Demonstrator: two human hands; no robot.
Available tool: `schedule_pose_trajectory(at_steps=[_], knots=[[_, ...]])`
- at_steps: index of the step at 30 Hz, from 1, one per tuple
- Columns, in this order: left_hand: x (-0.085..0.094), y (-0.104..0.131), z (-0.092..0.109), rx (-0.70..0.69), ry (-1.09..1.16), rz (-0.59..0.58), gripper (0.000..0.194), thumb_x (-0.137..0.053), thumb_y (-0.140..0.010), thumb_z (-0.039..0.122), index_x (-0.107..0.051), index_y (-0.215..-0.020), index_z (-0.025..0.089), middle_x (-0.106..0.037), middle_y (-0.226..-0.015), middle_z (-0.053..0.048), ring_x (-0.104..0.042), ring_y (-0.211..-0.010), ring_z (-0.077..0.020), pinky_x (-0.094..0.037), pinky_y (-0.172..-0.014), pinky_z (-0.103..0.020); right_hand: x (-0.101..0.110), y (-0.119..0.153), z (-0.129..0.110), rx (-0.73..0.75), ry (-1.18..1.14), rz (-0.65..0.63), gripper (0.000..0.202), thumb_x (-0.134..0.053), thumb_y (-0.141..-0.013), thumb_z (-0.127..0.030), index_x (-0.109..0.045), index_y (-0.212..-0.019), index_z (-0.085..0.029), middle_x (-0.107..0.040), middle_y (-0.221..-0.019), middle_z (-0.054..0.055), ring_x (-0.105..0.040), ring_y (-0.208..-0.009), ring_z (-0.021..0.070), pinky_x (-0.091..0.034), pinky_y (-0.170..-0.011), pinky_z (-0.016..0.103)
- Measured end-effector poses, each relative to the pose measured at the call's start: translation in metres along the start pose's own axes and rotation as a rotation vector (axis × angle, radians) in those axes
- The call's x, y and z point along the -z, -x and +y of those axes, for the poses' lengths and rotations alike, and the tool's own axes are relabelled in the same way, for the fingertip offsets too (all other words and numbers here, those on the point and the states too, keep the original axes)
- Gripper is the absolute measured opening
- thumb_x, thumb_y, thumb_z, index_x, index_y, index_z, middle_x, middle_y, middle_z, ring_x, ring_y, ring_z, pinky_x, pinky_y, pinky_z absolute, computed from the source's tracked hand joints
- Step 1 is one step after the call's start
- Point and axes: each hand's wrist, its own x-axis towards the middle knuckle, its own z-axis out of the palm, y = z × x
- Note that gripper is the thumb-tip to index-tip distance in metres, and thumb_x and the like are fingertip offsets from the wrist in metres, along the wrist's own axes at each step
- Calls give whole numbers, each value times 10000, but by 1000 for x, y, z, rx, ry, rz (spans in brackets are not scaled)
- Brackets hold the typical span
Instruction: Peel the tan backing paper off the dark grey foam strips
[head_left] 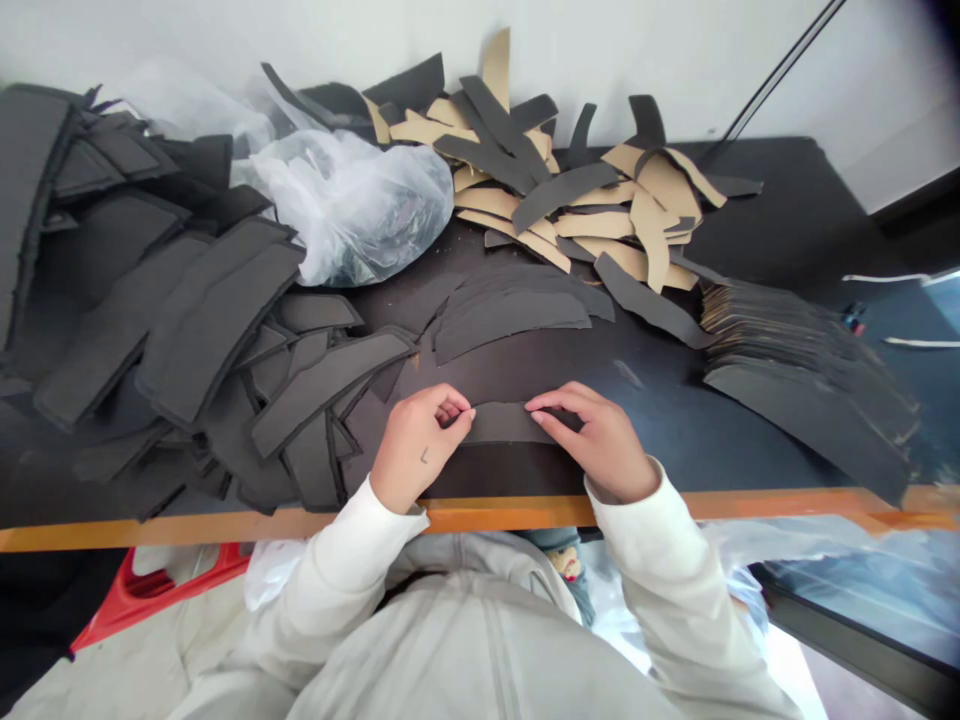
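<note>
A dark curved strip lies between my hands near the table's front edge. My left hand pinches its upper left part between thumb and fingers; a small pen mark shows on the back of that hand. At the strip's upper right, my right hand pinches it with thumb and index finger. Just beyond, a fanned row of flat dark strips lies on the table. A neat, dense stack of dark strips with brown undersides leans to the right.
Large dark padded pieces are heaped on the left. Behind them sits a clear plastic bag. Loose black and tan strips are piled at the back. The dark table has an orange front edge; a red stool stands below.
</note>
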Motion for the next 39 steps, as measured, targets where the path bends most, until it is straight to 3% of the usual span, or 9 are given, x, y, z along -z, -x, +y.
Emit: schedule_pose_trajectory(at_steps=[15,17,20,21,23,26,32,39], knots=[[3,4,1,-64,-161,-13,20,-647,-830,231,-654,-841,216,-692,-755,-2,-646,-722,-167,-462,-700,-266,-4,4,2,98,164,-16,301,-525,-927,-200,-765,-1071,-312,-619,-853,33,-610,-763,158,-484,-721,309],[9,9,3,-72,-185,56,113,-643,-843,242,-660,-952,219,-710,-851,-11,-659,-706,-154,-465,-703,-257,-4,4,2,111,176,-16,302,-532,-919,-189,-768,-1069,-305,-615,-841,33,-608,-759,158,-479,-708,304],[25,19,8,-84,-212,299,221,-607,-877,261,-641,-1092,226,-663,-1162,-39,-665,-700,-111,-460,-690,-232,-4,3,4,117,180,-25,296,-541,-915,-188,-768,-1073,-294,-614,-845,33,-610,-747,151,-476,-696,295],[31,23,9,-74,-233,371,194,-608,-880,285,-652,-1058,221,-652,-1173,-36,-654,-686,-101,-452,-677,-228,-4,3,4,118,179,-29,292,-543,-916,-192,-768,-1071,-295,-614,-847,32,-610,-742,148,-476,-691,290],[39,28,9,-20,-304,416,152,-631,-868,361,-672,-893,216,-686,-972,1,-617,-643,-102,-422,-643,-232,-3,2,4,117,179,-35,285,-544,-919,-204,-769,-1066,-301,-617,-852,28,-610,-732,139,-477,-681,278],[39,34,7,58,-409,307,271,-640,-853,458,-649,-699,235,-646,-670,51,-580,-617,-121,-364,-610,-249,-2,2,3,106,193,-43,279,-545,-922,-219,-767,-1067,-306,-628,-863,24,-620,-747,134,-481,-685,263],[21,36,1,87,-415,154,282,-591,-892,449,-647,-704,247,-668,-680,60,-590,-650,-126,-336,-607,-259,-4,2,2,91,205,-37,273,-550,-925,-231,-765,-1072,-314,-637,-867,24,-633,-765,140,-490,-714,266],[21,37,-8,50,-463,120,289,-549,-923,430,-602,-716,236,-639,-668,41,-580,-700,-159,-333,-637,-266,-5,3,2,92,203,-26,273,-551,-919,-222,-769,-1057,-309,-642,-868,23,-639,-764,138,-499,-710,266]])
